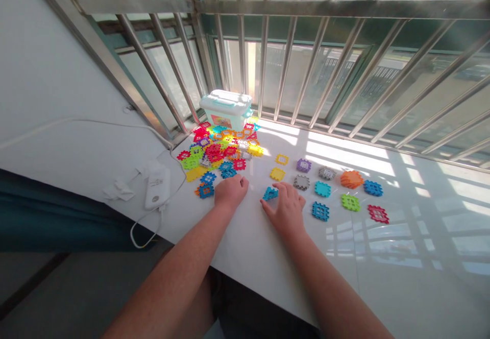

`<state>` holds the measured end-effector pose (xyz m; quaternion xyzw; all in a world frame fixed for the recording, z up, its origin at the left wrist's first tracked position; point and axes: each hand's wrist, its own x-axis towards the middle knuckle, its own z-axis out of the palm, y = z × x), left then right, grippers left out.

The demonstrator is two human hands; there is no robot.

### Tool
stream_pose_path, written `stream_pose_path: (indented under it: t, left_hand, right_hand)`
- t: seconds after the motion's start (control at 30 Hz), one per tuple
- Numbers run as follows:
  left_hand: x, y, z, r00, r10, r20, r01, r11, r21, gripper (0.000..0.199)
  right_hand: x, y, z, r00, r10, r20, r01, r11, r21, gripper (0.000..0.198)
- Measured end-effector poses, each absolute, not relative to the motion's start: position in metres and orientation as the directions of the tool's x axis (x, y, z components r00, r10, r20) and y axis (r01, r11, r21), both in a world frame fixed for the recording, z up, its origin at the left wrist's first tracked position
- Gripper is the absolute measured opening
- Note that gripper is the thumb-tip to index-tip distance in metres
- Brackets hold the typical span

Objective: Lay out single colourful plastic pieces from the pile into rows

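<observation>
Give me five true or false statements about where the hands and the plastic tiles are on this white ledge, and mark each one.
1. The right hand touches a teal tile. True.
2. The left hand holds the white power adapter. False: the adapter lies apart, to the left of that hand.
3. The storage box has its lid on. True.
4. The heap of mixed tiles lies to the right of both hands. False: it lies beyond the left hand, in front of the box.
5. An orange tile stack sits among the tiles spread out singly on the right. True.
</observation>
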<state>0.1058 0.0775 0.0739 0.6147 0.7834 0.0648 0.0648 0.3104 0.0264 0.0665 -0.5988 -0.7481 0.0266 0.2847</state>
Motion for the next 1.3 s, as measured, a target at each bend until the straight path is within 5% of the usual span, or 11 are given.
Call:
stream_pose_path:
  t: [1.3]
  left_hand:
    - [0.1068,0.0770,0.0773,-0.247,0.969,-0.028,0.954,0.248,0.169,0.044]
  right_hand:
    - [0.3075,0.0301,0.0595,-0.116,0.932,0.342,0.891,0.250,-0.379,0.050]
